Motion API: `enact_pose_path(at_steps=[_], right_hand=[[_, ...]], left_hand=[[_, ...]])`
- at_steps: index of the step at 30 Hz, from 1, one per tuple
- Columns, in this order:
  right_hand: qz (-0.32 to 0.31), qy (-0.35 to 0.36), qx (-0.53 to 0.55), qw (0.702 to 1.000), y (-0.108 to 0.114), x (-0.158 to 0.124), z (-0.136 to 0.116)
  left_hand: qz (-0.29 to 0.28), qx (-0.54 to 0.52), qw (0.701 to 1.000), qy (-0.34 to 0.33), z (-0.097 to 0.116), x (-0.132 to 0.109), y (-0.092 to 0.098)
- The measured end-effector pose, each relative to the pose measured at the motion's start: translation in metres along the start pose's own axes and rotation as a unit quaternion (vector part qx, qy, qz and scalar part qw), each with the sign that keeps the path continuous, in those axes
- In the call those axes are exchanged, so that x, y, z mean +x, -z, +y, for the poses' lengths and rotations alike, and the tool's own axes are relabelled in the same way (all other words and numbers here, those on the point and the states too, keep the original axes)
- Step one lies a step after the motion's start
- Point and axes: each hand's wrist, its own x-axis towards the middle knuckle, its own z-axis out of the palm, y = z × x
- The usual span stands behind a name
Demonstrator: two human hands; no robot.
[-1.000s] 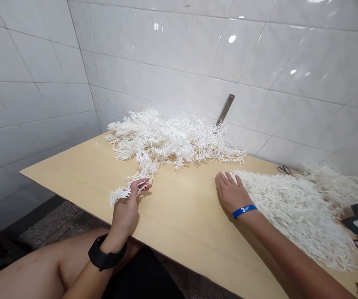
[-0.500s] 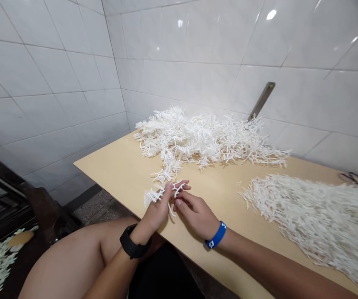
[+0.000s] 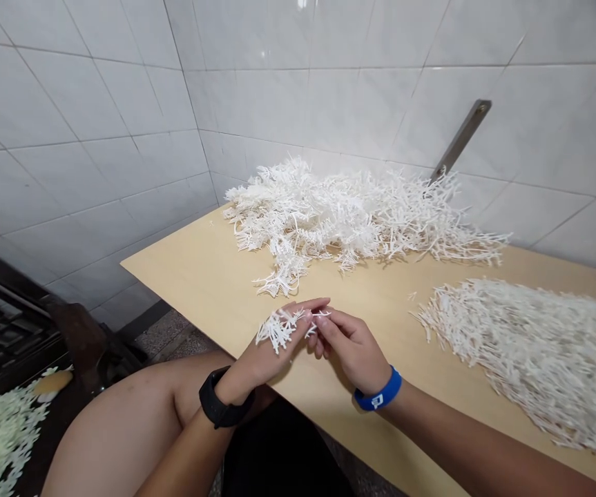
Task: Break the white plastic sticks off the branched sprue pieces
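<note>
My left hand (image 3: 271,357), with a black band at its wrist, is closed on a white branched plastic sprig (image 3: 280,330) whose spiky tips spread over the thumb side. Against its fingertips, my right hand (image 3: 358,351), wearing a blue wristband, pinches a thin white twig end between thumb and forefinger. Whether that end belongs to the same sprig is hidden by the fingers. Beyond both hands lies a tangled heap of white branched sprigs (image 3: 329,214) against the tiled wall.
A flatter pile of white stem pieces (image 3: 530,366) covers the table's right side. A metal bracket (image 3: 460,141) leans up the wall behind the heap. Pale green-white plastic flowers (image 3: 2,438) lie low at the left, beside dark carved furniture (image 3: 7,304). The wooden tabletop (image 3: 194,266) ends at my lap.
Both hands have shifted a little to the right. The sprig has turned, with its tips now lying over the left hand. The camera view has tilted slightly.
</note>
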Motion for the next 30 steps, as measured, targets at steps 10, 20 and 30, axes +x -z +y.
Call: enact_pose_path(at_steps=[10, 20, 30], right_hand=[[0.043, -0.003, -0.021, 0.999, 0.001, -0.002, 0.002], [0.046, 0.015, -0.06, 0.997, 0.001, -0.001, 0.005], [0.084, 0.056, -0.124, 0.987, 0.001, -0.009, -0.005]], left_hand=[[0.087, -0.131, 0.987, 0.023, -0.005, 0.002, 0.003], [0.074, -0.057, 0.996, -0.012, 0.004, 0.0, 0.002], [0.083, 0.06, 0.989, -0.11, -0.004, 0.001, -0.005]])
